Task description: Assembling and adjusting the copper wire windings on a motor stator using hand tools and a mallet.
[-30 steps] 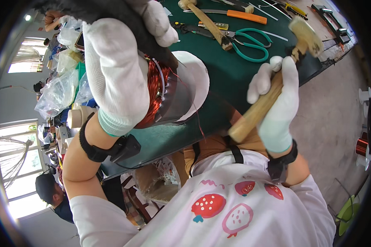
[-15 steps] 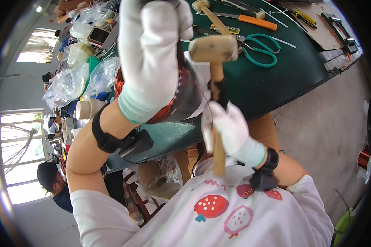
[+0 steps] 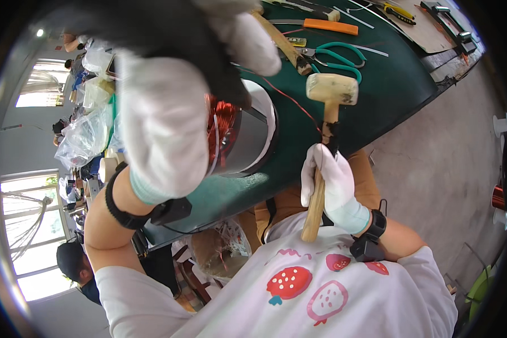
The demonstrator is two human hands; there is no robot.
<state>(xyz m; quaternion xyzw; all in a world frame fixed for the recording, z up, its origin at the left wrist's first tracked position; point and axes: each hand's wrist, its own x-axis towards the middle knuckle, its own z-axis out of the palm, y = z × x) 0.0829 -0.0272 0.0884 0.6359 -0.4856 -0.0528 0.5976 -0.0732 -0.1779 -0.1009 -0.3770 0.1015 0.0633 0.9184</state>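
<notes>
My right hand (image 3: 333, 188), in a white glove, is closed round the wooden handle of a mallet (image 3: 332, 90). The mallet stands head up at the table's near edge, with dark wrapping below its pale, worn head. High and close to the camera, my gloved left hand (image 3: 163, 124) grips a long black piece (image 3: 152, 28), blurred and partly cut off by the upper edge. Behind that hand lies a grey cylindrical motor stator (image 3: 239, 141) with red copper windings (image 3: 222, 121), its left side hidden. A thin red wire (image 3: 293, 98) runs from near it toward the mallet.
On the green table (image 3: 383, 93) lie teal-handled scissors (image 3: 343, 56), an orange-handled blade (image 3: 329, 26), another wooden handle (image 3: 281, 42) and yellow pliers (image 3: 399, 12). Plastic bags (image 3: 87, 132) crowd the left. A lined bin (image 3: 219, 248) stands below the edge; a person (image 3: 76, 265) sits lower left.
My left hand has risen toward the camera and left, bringing the black piece into view and uncovering more of the stator. The mallet has moved right and its head lower, away from the stator.
</notes>
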